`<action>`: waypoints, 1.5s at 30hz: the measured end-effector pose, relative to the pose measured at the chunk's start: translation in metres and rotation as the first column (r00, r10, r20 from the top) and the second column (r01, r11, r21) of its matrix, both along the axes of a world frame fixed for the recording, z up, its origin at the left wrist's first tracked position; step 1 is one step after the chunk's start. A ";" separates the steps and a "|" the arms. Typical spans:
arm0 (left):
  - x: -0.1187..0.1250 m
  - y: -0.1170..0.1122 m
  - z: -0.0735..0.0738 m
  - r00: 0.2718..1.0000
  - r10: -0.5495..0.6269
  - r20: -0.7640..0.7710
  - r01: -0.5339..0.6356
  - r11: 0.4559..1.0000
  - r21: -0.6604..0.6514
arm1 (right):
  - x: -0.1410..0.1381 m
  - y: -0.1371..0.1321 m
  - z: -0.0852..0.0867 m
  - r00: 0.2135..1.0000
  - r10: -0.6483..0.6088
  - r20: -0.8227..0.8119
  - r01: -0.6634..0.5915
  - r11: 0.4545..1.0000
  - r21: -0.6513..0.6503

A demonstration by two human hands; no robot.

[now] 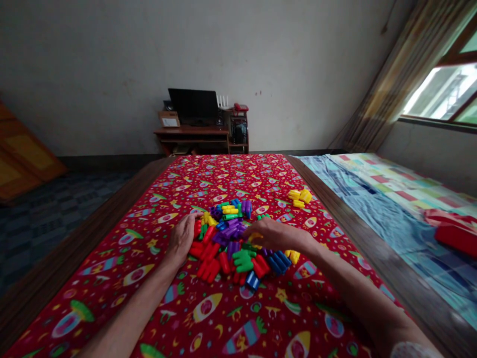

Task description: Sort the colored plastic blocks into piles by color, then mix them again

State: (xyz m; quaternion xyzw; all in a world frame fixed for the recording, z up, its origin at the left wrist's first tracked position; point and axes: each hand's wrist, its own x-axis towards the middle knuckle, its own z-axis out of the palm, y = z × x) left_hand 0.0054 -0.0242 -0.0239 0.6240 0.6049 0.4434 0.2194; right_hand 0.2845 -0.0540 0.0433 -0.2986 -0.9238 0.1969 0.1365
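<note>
A heap of tube-shaped plastic toy blocks in several colours lies on the red printed cloth (pixel 208 308). My left hand (pixel 182 237) rests at the heap's left edge, its fingers extended beside red blocks (pixel 209 253) and a yellow block (pixel 208 219). My right hand (pixel 274 234) reaches over the heap's right side, fingers bent down around a yellow block (pixel 255 239) that shows partly beneath them. Near the hands are purple blocks (pixel 231 229), a green block (pixel 243 260) and blue blocks (pixel 279 262). Several yellow blocks (pixel 300 197) lie apart, beyond my right hand.
The cloth covers a dark wooden table (pixel 328 209). To the right lies a bed with a blue plaid sheet (pixel 372 219) and a red item (pixel 454 238). Against the far wall stands a desk (pixel 194 131) with a monitor (pixel 194 106) and a red telephone (pixel 240 107).
</note>
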 end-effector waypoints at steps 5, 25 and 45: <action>0.000 0.002 -0.003 0.999 0.006 0.040 -0.006 1.000 0.003 | 0.060 0.050 0.002 0.786 -0.506 -0.356 0.549 0.836 0.024; -0.002 0.002 -0.005 0.998 0.009 0.055 -0.009 1.000 -0.011 | 0.044 0.039 0.005 0.806 -0.477 -0.351 0.463 0.877 -0.129; 0.001 -0.002 0.002 0.998 -0.013 0.062 0.015 1.000 -0.024 | -0.004 0.073 0.004 0.882 -0.367 -0.295 0.423 0.893 0.153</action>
